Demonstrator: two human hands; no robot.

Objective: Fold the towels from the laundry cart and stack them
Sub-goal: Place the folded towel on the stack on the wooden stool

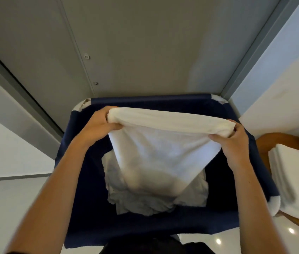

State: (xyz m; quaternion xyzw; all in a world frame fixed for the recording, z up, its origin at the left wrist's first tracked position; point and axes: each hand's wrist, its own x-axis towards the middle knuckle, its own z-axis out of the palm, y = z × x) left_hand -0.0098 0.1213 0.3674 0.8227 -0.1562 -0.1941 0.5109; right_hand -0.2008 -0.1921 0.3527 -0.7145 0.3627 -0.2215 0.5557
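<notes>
A white towel (163,143) hangs stretched over the navy blue laundry cart (82,189). My left hand (99,125) grips its upper left corner, and my right hand (232,142) grips its upper right corner. The top edge runs taut between both hands while the rest droops down into the cart. Below it, crumpled white towels (135,202) lie at the bottom of the cart. A stack of folded white towels (295,180) sits at the right on a wooden surface (273,140).
Grey metal doors (145,52) stand right behind the cart. A white wall (282,98) rises at the right, above the wooden surface. Glossy white floor (16,198) spreads at the left and near my feet.
</notes>
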